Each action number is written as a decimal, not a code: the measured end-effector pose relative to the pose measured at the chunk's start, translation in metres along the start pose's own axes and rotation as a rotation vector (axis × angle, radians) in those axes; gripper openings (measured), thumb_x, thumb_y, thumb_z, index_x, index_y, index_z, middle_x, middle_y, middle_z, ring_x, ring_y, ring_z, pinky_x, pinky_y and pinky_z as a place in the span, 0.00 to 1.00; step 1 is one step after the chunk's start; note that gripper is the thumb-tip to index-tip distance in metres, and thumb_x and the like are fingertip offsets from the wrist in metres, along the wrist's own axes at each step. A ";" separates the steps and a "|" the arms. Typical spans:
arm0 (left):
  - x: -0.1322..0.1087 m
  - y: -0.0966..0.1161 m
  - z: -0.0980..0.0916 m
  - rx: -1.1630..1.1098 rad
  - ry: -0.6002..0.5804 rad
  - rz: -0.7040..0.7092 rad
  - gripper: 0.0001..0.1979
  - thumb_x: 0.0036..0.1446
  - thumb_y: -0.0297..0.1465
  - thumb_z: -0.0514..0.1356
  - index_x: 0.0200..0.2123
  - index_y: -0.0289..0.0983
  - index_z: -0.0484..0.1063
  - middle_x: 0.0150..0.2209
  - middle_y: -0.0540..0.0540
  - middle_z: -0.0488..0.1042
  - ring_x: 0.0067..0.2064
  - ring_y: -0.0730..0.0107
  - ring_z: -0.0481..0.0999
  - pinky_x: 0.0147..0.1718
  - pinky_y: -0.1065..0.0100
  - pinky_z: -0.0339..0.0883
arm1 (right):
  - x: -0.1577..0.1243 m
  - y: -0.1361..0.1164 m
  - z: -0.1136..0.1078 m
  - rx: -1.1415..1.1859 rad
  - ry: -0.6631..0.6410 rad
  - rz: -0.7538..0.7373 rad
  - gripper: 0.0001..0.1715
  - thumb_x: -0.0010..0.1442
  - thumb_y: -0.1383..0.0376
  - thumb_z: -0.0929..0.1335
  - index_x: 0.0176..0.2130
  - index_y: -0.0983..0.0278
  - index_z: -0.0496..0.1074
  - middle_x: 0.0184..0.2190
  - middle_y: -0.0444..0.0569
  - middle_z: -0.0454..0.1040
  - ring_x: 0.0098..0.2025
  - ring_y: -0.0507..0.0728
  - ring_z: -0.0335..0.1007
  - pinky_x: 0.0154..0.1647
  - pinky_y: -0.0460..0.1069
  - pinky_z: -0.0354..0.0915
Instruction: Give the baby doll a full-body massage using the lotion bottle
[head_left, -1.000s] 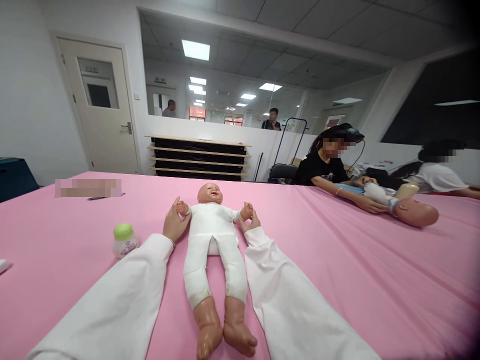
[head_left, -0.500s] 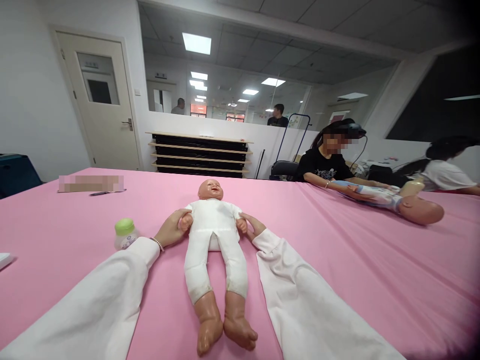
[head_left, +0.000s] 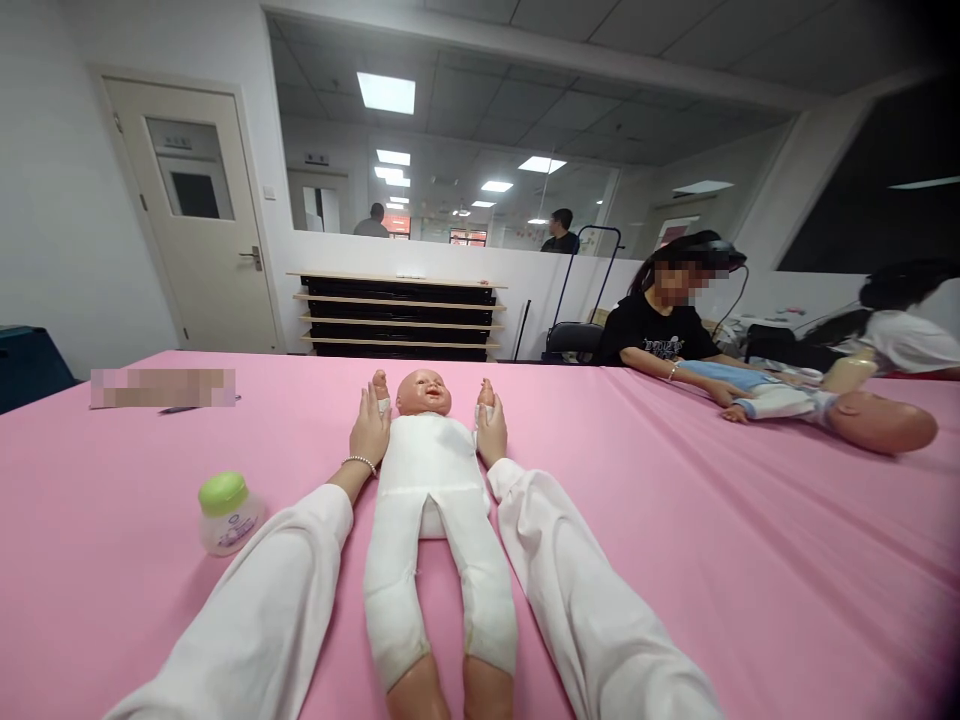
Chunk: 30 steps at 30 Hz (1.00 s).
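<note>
A baby doll [head_left: 427, 455] in a white cloth body lies face up on the pink-covered table, its head away from me and its feet toward me. Both its arms are raised beside its head. My left hand [head_left: 368, 432] is closed round the doll's arm on the left, the small doll hand showing above my fingers. On the other side my right hand [head_left: 492, 434] grips the other arm, with that doll hand also sticking up. To the left of my left forearm stands a jar [head_left: 229, 515] with a green lid.
Pink cloth [head_left: 630, 480] covers the table, creased on the right. A co-worker [head_left: 667, 320] at the right handles a second doll [head_left: 874, 420] in blue and white clothes, near a pale bottle [head_left: 849, 370]. A blurred-out flat item [head_left: 161, 388] lies at the far left.
My hands have moved up and away from me, lifting the doll's arms from beside its body to beside its head. The view has shifted, so the doll's feet are now cut off.
</note>
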<state>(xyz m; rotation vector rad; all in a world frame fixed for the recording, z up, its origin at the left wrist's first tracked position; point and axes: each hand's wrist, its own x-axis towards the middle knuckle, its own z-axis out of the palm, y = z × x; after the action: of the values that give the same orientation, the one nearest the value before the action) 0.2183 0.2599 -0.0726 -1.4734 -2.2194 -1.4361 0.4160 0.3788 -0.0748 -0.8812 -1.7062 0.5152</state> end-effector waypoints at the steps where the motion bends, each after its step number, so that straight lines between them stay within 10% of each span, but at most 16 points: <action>1: 0.002 -0.003 0.001 0.013 -0.015 0.000 0.32 0.60 0.38 0.45 0.64 0.33 0.38 0.64 0.37 0.42 0.62 0.53 0.51 0.50 0.56 0.60 | 0.001 0.003 0.001 -0.001 -0.010 0.032 0.31 0.61 0.55 0.53 0.59 0.67 0.52 0.53 0.58 0.61 0.51 0.57 0.61 0.49 0.51 0.58; 13: 0.012 -0.015 0.003 0.091 -0.191 -0.130 0.25 0.61 0.44 0.39 0.60 0.45 0.55 0.45 0.39 0.73 0.44 0.51 0.73 0.38 0.55 0.65 | 0.005 0.014 0.001 -0.082 -0.214 0.111 0.25 0.58 0.56 0.58 0.52 0.62 0.64 0.42 0.52 0.70 0.40 0.57 0.67 0.43 0.52 0.62; 21: -0.009 0.003 -0.015 0.087 0.099 -0.062 0.33 0.55 0.33 0.50 0.62 0.34 0.42 0.58 0.35 0.58 0.55 0.52 0.63 0.49 0.57 0.59 | -0.010 0.003 -0.004 -0.093 0.087 -0.018 0.33 0.55 0.55 0.59 0.56 0.69 0.55 0.51 0.58 0.63 0.52 0.61 0.61 0.50 0.55 0.60; 30: -0.044 0.009 -0.041 -0.012 0.270 0.107 0.37 0.52 0.34 0.55 0.60 0.30 0.42 0.55 0.33 0.61 0.52 0.52 0.66 0.50 0.57 0.57 | -0.046 -0.017 -0.033 -0.108 0.054 -0.327 0.37 0.55 0.62 0.61 0.60 0.71 0.45 0.57 0.60 0.55 0.59 0.57 0.53 0.56 0.53 0.57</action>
<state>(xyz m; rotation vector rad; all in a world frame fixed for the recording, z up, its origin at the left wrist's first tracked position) 0.2328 0.2013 -0.0683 -1.2915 -1.9465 -1.5147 0.4476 0.3294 -0.0808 -0.6659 -1.7970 0.1794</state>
